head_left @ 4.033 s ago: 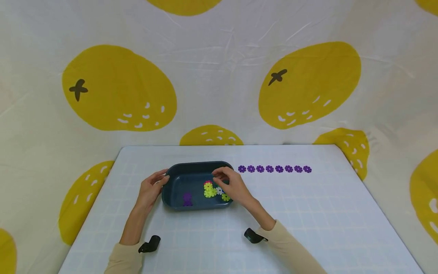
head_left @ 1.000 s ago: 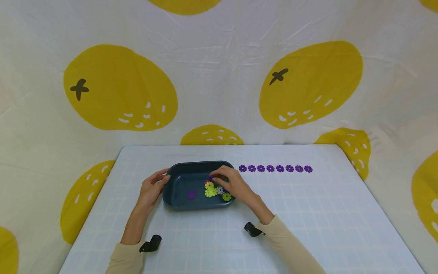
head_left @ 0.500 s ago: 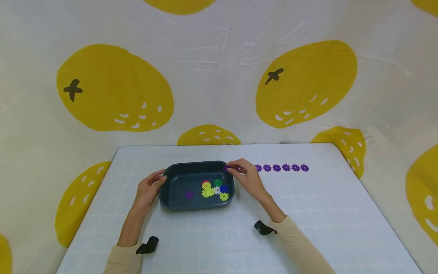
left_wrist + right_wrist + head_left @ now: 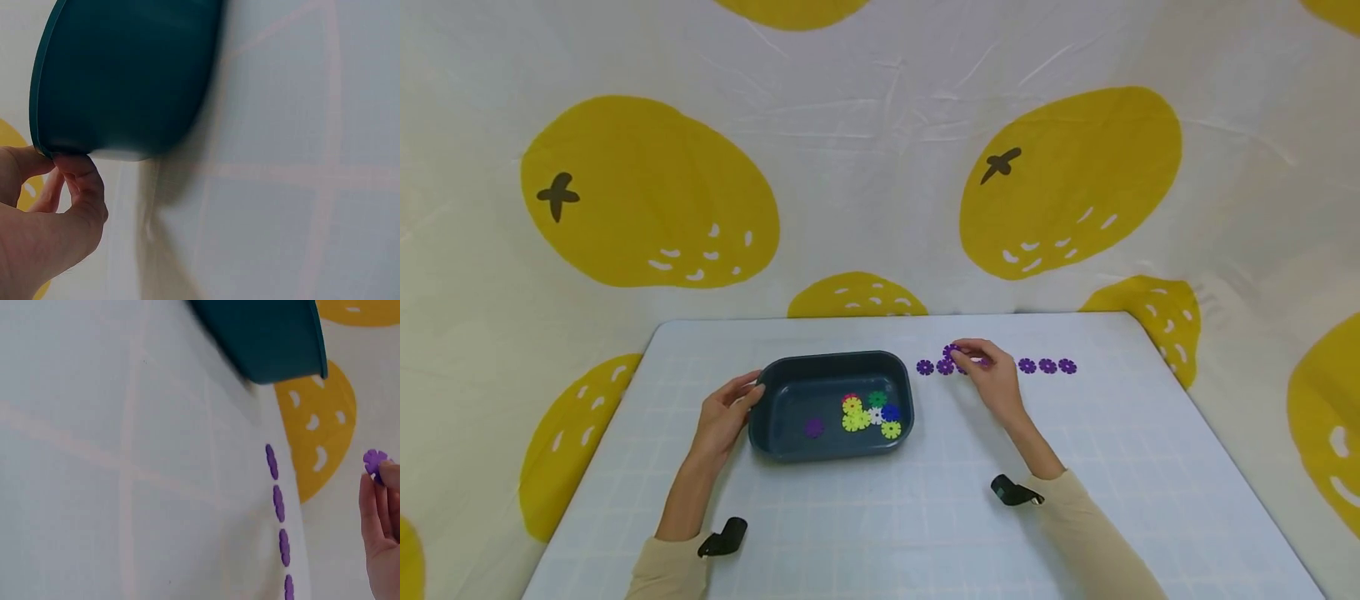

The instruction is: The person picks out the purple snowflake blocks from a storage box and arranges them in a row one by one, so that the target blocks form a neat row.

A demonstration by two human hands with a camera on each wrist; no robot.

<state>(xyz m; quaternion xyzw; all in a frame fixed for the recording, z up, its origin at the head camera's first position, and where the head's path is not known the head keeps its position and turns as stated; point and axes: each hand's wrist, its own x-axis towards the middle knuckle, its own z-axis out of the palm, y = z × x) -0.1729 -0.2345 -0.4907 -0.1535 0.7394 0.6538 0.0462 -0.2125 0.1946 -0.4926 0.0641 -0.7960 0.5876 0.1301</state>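
Observation:
My left hand [image 4: 724,421] grips the left rim of a dark teal plastic tray [image 4: 797,402], thumb and fingers pinching its edge in the left wrist view. My right hand [image 4: 996,385] pinches a purple flower-shaped disc [image 4: 374,460] between thumb and fingertips. It is raised above a row of purple flower discs [image 4: 1047,366] on the table, partly hiding the middle of the row. Inside the tray lie a purple disc [image 4: 814,427] on the left and, on the right, yellow discs [image 4: 854,422], a green disc [image 4: 877,399], a white disc [image 4: 876,416] and a blue disc [image 4: 891,412].
The tray and row stand toward the back of a white table [image 4: 865,525] with a faint grid. A white cloth [image 4: 872,167] with large yellow fruit prints hangs behind it. Black wrist cameras [image 4: 724,537] sit on both sleeves.
The right hand has lifted a purple flower disc out of the tray and carried it right, over the row. The left hand keeps its hold on the rim. Fewer purple discs show inside the tray.

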